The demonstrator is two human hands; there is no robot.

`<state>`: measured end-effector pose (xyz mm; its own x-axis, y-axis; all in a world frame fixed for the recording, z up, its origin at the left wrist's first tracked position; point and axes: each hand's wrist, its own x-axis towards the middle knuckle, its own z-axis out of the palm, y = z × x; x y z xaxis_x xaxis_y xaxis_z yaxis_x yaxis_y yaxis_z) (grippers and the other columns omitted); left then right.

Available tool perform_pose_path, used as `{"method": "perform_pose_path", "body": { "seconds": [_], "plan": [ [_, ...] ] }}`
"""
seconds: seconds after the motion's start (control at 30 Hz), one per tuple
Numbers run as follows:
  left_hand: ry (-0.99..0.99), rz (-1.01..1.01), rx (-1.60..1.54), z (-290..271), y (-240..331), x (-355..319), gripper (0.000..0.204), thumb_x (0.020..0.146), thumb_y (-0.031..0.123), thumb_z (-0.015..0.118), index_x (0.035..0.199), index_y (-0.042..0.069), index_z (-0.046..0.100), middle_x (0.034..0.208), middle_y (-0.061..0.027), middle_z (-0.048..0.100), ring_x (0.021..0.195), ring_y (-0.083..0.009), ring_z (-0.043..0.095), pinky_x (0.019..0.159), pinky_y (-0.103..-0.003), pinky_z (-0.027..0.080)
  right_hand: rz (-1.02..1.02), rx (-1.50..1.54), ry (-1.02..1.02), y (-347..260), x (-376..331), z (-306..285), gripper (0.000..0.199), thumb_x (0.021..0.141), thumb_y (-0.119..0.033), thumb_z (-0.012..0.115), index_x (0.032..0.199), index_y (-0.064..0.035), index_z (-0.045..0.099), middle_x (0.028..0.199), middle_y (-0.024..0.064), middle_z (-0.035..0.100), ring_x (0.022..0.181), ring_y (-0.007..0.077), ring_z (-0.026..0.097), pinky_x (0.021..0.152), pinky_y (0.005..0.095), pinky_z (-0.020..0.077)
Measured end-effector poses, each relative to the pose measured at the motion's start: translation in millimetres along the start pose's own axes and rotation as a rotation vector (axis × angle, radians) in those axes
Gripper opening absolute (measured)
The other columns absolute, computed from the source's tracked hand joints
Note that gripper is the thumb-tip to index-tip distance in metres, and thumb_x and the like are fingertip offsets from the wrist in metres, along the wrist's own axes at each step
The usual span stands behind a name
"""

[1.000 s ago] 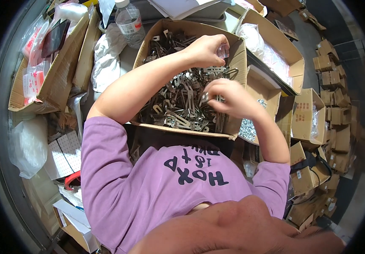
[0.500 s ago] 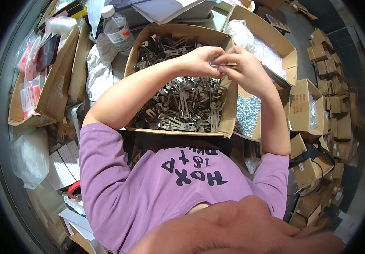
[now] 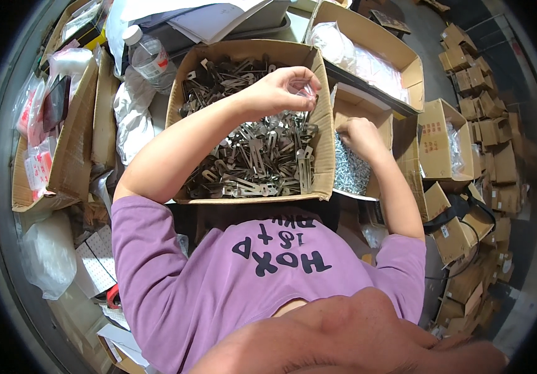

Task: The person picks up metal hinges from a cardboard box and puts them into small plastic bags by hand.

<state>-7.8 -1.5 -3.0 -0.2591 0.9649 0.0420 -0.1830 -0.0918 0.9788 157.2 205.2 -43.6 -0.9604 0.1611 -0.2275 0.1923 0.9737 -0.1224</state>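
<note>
Boxes (image 3: pixel 433 146) crowd the room. Right hand (image 3: pixel 360 137) dips among screws (image 3: pixel 350 171), seemingly picking; I can't tell whether its fingers grip any. Lifting some calls for a pinch. Farther, above clips (image 3: pixel 254 156), left hand (image 3: pixel 273 93) has fingers clamped around clear plastic (image 3: pixel 299 87).

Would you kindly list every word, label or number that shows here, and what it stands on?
Wording left uncopied; print shows on:
Purple T-shirt: large black letters, legible.
Clear plastic bottle: red print, too small to read.
Open carton at right: red print, too small.
</note>
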Motion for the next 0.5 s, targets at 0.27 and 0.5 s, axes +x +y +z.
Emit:
{"method": "perform_pose_path", "body": {
  "seconds": [0.27,0.5],
  "plan": [
    [-0.019,-0.002,0.042,-1.7,-5.7,-0.8,0.038,0.077,0.018,0.072,0.106,0.005,0.052,0.086,0.0004,0.058,0.081,-0.0065,0.054,0.074,-0.022,0.047,0.035,0.437,0.072,13.1,-1.7,-10.0,0.016,0.070,-0.005,0.063,0.086,-0.0031,0.068,0.081,0.0173,0.066,0.075,0.0283,0.066,0.070,0.0352,0.0521],
    [-0.026,-0.034,0.036,-0.1,-5.3,0.8,0.034,0.077,0.013,0.071,0.105,0.006,0.052,0.085,0.0024,0.056,0.081,-0.0057,0.053,0.075,-0.021,0.045,0.058,0.951,0.002,23.9,-3.1,-21.1,0.014,0.075,-0.001,0.063,0.089,0.0010,0.062,0.079,0.0020,0.062,0.073,0.0086,0.058,0.069,0.0242,0.0480]
  ]
}}
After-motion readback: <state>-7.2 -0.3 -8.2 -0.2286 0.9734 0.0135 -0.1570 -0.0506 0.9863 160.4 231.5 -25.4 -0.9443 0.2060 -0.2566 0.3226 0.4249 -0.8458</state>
